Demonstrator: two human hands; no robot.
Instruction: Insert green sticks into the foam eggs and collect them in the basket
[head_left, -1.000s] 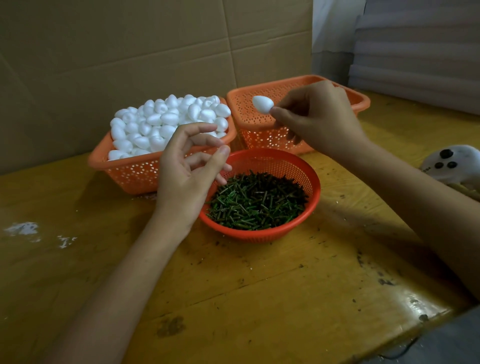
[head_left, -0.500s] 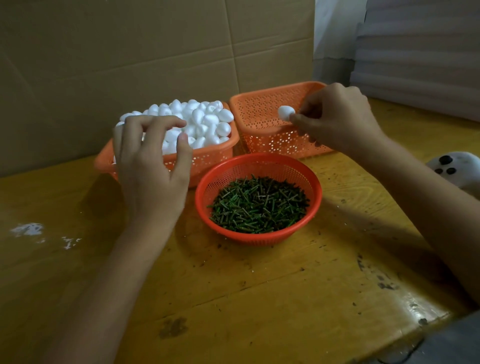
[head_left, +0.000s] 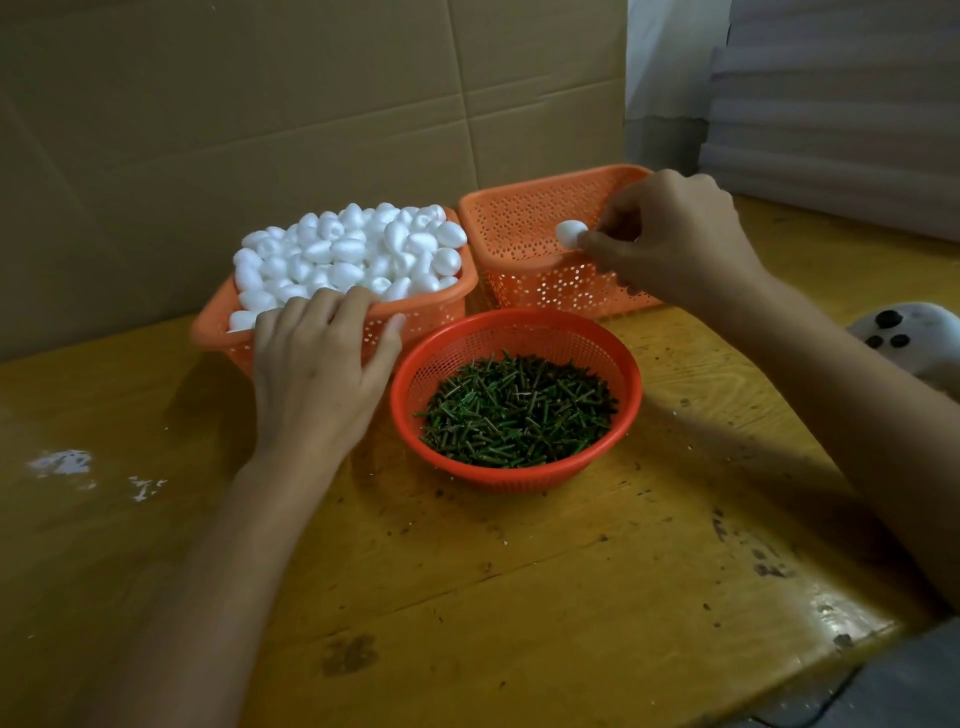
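A square orange basket (head_left: 431, 304) at the back left is heaped with white foam eggs (head_left: 358, 244). My left hand (head_left: 317, 374) reaches over its near rim, fingers curving down onto the eggs at the front. To the right stands a second square orange basket (head_left: 519, 223). My right hand (head_left: 670, 239) hovers over it and pinches one white foam egg (head_left: 570, 232) at the fingertips, above the basket's inside. In front, a round orange basket (head_left: 519, 325) holds a heap of short green sticks (head_left: 514, 410).
The baskets stand on a yellow wooden table (head_left: 519, 597) whose front right corner drops off near me. A cardboard wall (head_left: 260, 104) closes the back. A white object with black dots (head_left: 904, 332) lies at the right edge. White crumbs (head_left: 62, 462) mark the table's left side.
My left hand moved from the stick bowl across to the egg basket and down onto the eggs. My right hand carried the egg lower, over the right basket.
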